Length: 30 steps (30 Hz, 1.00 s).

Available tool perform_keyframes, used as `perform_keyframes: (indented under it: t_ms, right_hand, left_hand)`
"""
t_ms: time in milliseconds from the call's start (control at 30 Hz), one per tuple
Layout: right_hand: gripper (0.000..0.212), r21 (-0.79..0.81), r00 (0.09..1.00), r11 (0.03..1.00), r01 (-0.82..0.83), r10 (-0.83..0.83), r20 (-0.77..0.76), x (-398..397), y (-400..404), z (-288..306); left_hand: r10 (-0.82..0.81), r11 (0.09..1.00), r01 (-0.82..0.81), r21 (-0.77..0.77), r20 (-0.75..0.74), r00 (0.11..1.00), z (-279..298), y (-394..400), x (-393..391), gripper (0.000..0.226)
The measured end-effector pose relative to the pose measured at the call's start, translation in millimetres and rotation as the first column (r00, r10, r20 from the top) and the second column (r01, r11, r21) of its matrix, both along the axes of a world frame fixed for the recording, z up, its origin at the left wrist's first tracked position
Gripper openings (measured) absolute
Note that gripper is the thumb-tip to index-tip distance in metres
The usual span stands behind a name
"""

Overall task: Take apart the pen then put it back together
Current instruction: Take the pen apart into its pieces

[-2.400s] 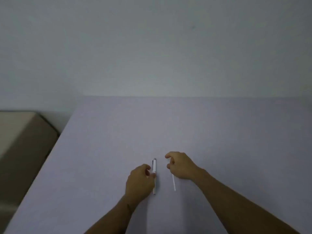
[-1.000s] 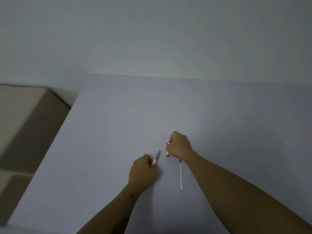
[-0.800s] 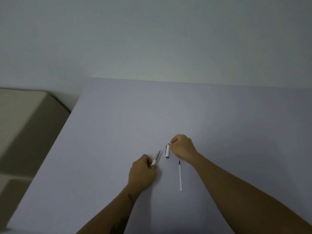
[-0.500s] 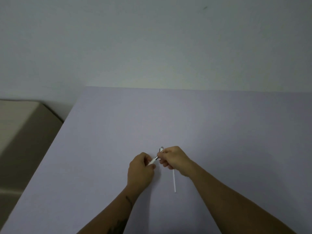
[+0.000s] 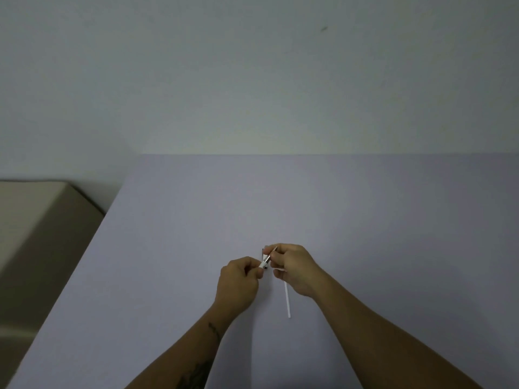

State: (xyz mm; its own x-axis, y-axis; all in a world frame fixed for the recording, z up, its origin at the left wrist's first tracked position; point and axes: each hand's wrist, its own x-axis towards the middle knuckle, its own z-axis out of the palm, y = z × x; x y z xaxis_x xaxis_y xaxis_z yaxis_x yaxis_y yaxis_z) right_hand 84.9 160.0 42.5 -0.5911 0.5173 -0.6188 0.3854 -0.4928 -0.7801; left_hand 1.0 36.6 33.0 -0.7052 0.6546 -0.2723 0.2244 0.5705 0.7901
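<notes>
Because the pen piece (image 5: 265, 261) is small, light and smooth, it could slip, so the left hand (image 5: 238, 282) and right hand (image 5: 293, 269) pinch its two ends above the surface (image 5: 365, 220). The thin refill (image 5: 287, 301) lies beside them.

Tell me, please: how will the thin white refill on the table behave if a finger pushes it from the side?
The refill is a thin, round-looking tube lying flat on the smooth table, so it would probably roll. It looks very light and may skid. Being so slender, it might flex a little when lifted by one end.
</notes>
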Motion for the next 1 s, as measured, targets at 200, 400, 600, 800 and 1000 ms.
perform_keyframes:
  t_ms: [200,400,600,800,1000]
  right_hand:
    - [0.016,-0.064,0.996,0.994,0.091,-0.093,-0.020,3,-8,0]
    - [0.023,0.003,0.998,0.998,0.061,-0.061,0.003,1,-11,13]
    - [0.017,-0.045,1.000,0.999,0.012,-0.011,0.004,0,-19,21]
    - [0.013,0.073,0.993,0.991,0.108,-0.111,0.033,-24,-43,26]
    - [0.031,0.111,0.997,0.994,0.008,-0.017,0.080,-37,-58,36]
  left_hand:
    - [0.030,0.999,-0.031,0.023,0.060,0.998,7,-2,3,0.015]
    - [-0.004,0.999,0.001,0.047,0.061,0.998,14,-5,-2,0.015]
    - [-0.026,0.999,0.024,0.035,0.071,0.997,19,-16,-12,0.014]
    - [-0.058,0.996,0.049,0.074,0.118,0.991,23,-32,-33,0.010]
    - [-0.087,0.992,0.072,0.102,0.147,0.985,20,-49,-51,0.008]
